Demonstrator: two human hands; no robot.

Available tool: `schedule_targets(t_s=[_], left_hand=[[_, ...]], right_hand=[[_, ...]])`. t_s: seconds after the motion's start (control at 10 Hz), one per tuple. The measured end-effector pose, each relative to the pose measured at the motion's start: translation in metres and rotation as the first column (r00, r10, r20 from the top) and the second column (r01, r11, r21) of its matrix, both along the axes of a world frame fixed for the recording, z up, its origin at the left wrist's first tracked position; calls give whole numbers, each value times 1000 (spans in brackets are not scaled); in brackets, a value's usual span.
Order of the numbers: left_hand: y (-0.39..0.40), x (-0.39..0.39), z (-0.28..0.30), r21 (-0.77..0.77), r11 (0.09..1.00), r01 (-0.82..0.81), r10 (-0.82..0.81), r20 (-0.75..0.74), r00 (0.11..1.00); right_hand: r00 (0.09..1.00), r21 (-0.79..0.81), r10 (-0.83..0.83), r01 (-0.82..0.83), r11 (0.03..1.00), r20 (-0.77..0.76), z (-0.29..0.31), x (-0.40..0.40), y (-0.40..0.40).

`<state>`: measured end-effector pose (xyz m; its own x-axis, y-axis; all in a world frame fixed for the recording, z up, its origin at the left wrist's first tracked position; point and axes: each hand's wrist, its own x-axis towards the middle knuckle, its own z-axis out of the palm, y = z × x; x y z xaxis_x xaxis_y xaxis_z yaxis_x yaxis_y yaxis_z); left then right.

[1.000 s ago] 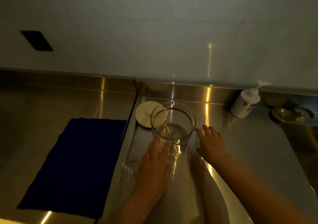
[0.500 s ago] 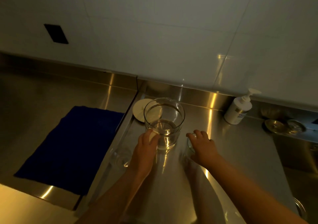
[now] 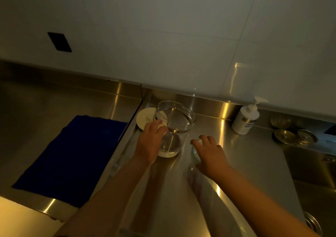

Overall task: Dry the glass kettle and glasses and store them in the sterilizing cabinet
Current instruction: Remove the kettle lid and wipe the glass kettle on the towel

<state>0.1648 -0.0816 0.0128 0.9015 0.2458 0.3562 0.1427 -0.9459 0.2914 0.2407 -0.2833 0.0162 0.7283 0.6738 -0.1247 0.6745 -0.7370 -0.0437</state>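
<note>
The glass kettle, wide and clear with a spout at its rim, stands upright on the steel counter. My left hand grips its near left side, thumb up at the rim. Right of the kettle stands a small clear glass, mostly covered by my right hand, whose fingers curl over its top. A second clear glass shows faintly beside my left forearm. The sterilizing cabinet is out of view.
A round cream lid lies behind the kettle. A dark blue towel is spread on the lower counter at left. A white pump bottle stands by the back wall, two metal strainers beside it, and a sink at right.
My left hand moved up the kettle's side and took hold near the rim. My right hand settled over the small glass. The camera view tilted upward.
</note>
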Motion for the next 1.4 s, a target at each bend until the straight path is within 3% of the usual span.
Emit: schedule_targets(t_s=[0.1, 0.3, 0.5, 0.6, 0.7, 0.8, 0.9, 1.2, 1.3, 1.4], left_hand=[[0, 8, 10, 88, 993, 74, -66, -88, 994], [-5, 26, 35, 137, 986, 97, -86, -87, 993], [-1, 23, 44, 116, 989, 95, -96, 5, 995], [7, 19, 55, 25, 997, 69, -71, 81, 994], [19, 9, 69, 71, 995, 66, -76, 154, 985], [37, -3, 79, 87, 995, 40, -54, 165, 985], [69, -16, 82, 58, 995, -77, 66, 175, 982], [173, -108, 95, 202, 955, -217, 176, 202, 963], [224, -150, 93, 77, 948, -310, 285, 228, 931], [277, -196, 94, 124, 949, -290, 279, 101, 955]], right_hand=[[1000, 32, 13, -13, 999, 5, 5, -2, 0], [1000, 72, -4, 3, 997, 16, 16, -4, -4], [999, 126, -4, -1, 992, 37, 27, -14, -8], [998, 148, 27, -35, 988, 59, 37, -18, 0], [994, 182, 54, -70, 981, 90, 49, -22, 17], [989, 201, 101, -122, 972, 111, 63, -29, 39], [978, 211, 171, -194, 958, 120, 76, -41, 65], [915, 199, 370, -397, 896, 157, 88, -107, 186], [902, 191, 415, -431, 882, 121, 83, -131, 235], [900, 108, 429, -435, 894, 77, 75, -153, 285]])
